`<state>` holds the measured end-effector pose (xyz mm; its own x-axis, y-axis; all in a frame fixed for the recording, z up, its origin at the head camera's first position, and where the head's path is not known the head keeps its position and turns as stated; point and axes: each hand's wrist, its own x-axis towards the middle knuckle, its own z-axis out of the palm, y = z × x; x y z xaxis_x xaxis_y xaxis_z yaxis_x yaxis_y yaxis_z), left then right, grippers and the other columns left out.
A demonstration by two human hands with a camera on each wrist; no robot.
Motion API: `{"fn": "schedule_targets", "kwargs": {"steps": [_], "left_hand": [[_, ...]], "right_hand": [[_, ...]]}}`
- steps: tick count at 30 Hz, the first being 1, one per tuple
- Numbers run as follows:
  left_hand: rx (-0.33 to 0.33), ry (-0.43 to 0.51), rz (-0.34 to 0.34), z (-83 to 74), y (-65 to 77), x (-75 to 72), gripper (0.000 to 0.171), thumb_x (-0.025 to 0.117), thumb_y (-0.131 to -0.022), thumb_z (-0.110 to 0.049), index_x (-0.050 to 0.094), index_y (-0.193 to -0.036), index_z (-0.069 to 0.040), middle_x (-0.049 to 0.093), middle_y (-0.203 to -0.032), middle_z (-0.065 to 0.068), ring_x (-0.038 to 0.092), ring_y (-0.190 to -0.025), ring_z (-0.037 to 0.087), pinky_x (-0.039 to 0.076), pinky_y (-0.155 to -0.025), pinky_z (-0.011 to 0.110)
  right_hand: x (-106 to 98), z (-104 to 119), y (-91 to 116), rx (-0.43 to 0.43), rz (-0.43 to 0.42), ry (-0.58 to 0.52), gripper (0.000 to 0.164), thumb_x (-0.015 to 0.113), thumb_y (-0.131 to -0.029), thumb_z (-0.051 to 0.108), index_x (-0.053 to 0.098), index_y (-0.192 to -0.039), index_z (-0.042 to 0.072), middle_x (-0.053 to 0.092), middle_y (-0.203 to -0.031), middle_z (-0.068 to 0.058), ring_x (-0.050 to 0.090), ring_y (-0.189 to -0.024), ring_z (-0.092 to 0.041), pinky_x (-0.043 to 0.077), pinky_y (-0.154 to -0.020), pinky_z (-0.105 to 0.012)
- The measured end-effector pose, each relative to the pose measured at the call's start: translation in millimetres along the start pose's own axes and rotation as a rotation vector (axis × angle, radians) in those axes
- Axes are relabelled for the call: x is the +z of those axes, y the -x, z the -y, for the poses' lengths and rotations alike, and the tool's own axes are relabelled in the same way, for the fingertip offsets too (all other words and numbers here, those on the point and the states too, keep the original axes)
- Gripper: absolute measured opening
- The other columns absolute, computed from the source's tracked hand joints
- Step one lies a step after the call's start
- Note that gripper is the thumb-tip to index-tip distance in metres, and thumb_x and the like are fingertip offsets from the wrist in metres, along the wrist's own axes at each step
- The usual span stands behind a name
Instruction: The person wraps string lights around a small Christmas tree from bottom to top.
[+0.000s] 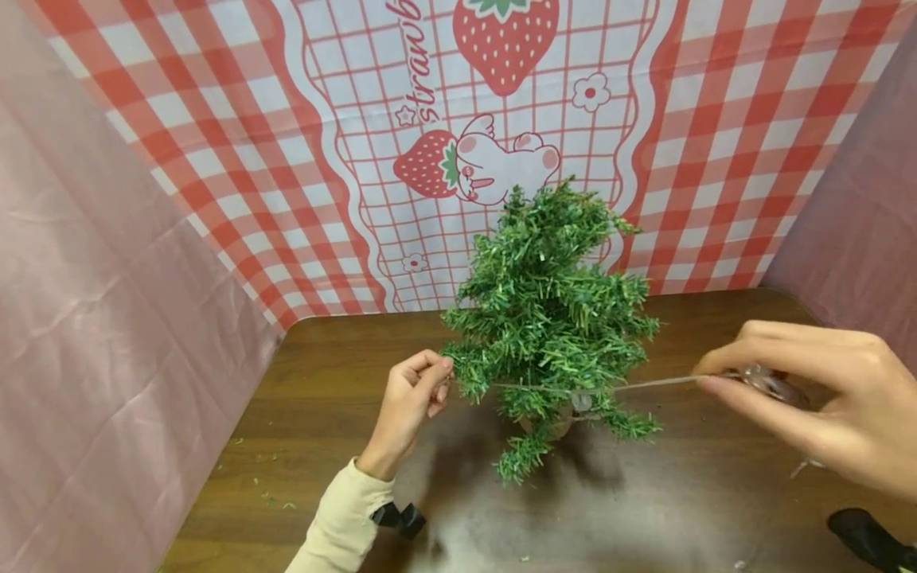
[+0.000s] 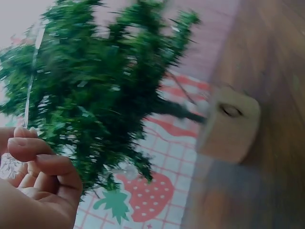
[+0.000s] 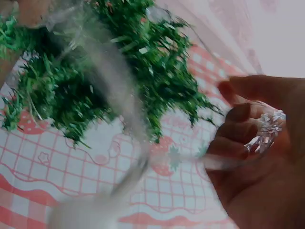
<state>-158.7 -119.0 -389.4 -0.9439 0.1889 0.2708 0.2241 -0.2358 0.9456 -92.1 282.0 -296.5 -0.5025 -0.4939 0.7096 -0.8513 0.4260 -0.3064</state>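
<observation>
A small artificial Christmas tree (image 1: 552, 310) stands on the table, its block-like base (image 2: 231, 126) showing in the left wrist view. Across the lower front branches runs a thin clear cord of string lights (image 1: 655, 384), with a translucent bulb near the trunk. At the tree's left side, my left hand (image 1: 408, 406) pinches the cord between thumb and fingertips. My right hand (image 1: 838, 390), out to the right, grips the cord with thumb and forefinger. A loose bundle of clear lights (image 3: 269, 126) lies within its curled fingers. Part of the strand hangs blurred close to the right wrist camera.
Green needle scraps (image 1: 268, 500) lie on the wooden table (image 1: 322, 382) at the left. A red-checked strawberry cloth (image 1: 236, 159) hangs behind the tree. Pink fabric (image 1: 107, 278) closes the left side and more hangs at the right. Black wrist straps (image 1: 401, 519) show below both hands.
</observation>
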Motion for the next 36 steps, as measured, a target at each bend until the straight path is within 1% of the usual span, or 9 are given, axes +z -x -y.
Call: {"fn": "schedule_targets", "kwargs": {"steps": [2,4,7,11,13,19,25,31,36], "left_hand": [[0.020,-0.090,0.003,4.3,0.8,1.4,0.025,0.059,-0.100,-0.011,0.055,-0.085,0.009,0.049,-0.056,-0.002,0.038,-0.043,0.005,0.029,-0.041,0.017],[0.031,-0.131,0.022,7.5,2.6,1.2,0.028,0.059,-0.100,-0.011,0.054,-0.087,0.013,0.049,-0.054,-0.002,0.039,-0.042,0.005,0.031,-0.041,0.017],[0.042,-0.088,0.064,8.7,6.7,-1.8,0.027,0.058,-0.100,-0.009,0.052,-0.087,0.014,0.050,-0.055,-0.003,0.039,-0.043,0.005,0.030,-0.041,0.018],[0.082,-0.027,0.117,5.9,9.8,-8.0,0.024,0.056,-0.099,-0.005,0.051,-0.085,0.014,0.051,-0.056,-0.003,0.038,-0.044,0.004,0.028,-0.039,0.019],[0.098,-0.033,0.116,4.8,9.6,-10.1,0.023,0.056,-0.099,-0.004,0.052,-0.085,0.013,0.052,-0.056,-0.003,0.039,-0.044,0.003,0.028,-0.039,0.018],[0.095,-0.082,0.051,4.7,8.0,-7.9,0.025,0.058,-0.099,-0.006,0.053,-0.086,0.014,0.053,-0.056,-0.001,0.039,-0.042,0.004,0.030,-0.038,0.018],[0.105,-0.101,-0.025,3.7,7.4,-0.3,0.027,0.060,-0.099,-0.009,0.055,-0.087,0.014,0.056,-0.058,0.001,0.043,-0.041,0.007,0.034,-0.039,0.018],[0.113,-0.134,-0.054,4.3,7.2,3.0,0.026,0.061,-0.099,-0.010,0.057,-0.086,0.013,0.058,-0.059,0.002,0.046,-0.041,0.008,0.038,-0.040,0.019],[0.109,-0.144,-0.063,3.2,8.2,4.1,0.025,0.062,-0.099,-0.011,0.058,-0.086,0.011,0.059,-0.059,0.003,0.047,-0.041,0.009,0.039,-0.040,0.020]], "right_hand": [[-6,26,-18,0.092,0.083,0.161,0.038,0.083,-0.076,0.002,0.070,-0.098,0.031,0.060,-0.078,0.019,0.039,-0.059,0.009,0.030,-0.049,-0.011],[-10,37,-26,0.165,0.158,0.199,0.040,0.083,-0.077,0.004,0.066,-0.092,0.037,0.054,-0.074,0.025,0.037,-0.056,0.010,0.031,-0.048,-0.011],[-16,27,-18,0.175,0.239,0.015,0.048,0.077,-0.073,-0.012,0.069,-0.094,0.030,0.052,-0.071,0.021,0.035,-0.052,0.004,0.030,-0.045,-0.012],[-20,8,-6,0.026,0.315,-0.375,0.051,0.067,-0.069,-0.026,0.071,-0.106,0.009,0.056,-0.076,0.010,0.040,-0.055,0.001,0.032,-0.046,-0.011],[-20,7,-6,0.004,0.334,-0.393,0.051,0.067,-0.070,-0.026,0.071,-0.108,0.008,0.058,-0.079,0.009,0.043,-0.058,0.002,0.034,-0.047,-0.010],[-19,22,-18,0.137,0.155,-0.050,0.048,0.071,-0.071,-0.024,0.075,-0.100,0.014,0.061,-0.078,0.013,0.043,-0.059,0.002,0.035,-0.048,-0.016],[-22,18,-27,0.311,0.037,0.309,0.036,0.082,-0.077,0.000,0.072,-0.094,0.031,0.053,-0.064,0.020,0.037,-0.052,0.003,0.029,-0.047,-0.017],[-30,2,-27,0.414,0.048,0.405,0.031,0.085,-0.076,0.009,0.072,-0.098,0.026,0.056,-0.066,0.019,0.041,-0.051,0.000,0.029,-0.048,-0.017],[-40,-7,-29,0.377,0.055,0.512,0.024,0.088,-0.073,0.021,0.074,-0.093,0.023,0.047,-0.059,0.020,0.032,-0.046,0.001,0.024,-0.044,-0.019]]}}
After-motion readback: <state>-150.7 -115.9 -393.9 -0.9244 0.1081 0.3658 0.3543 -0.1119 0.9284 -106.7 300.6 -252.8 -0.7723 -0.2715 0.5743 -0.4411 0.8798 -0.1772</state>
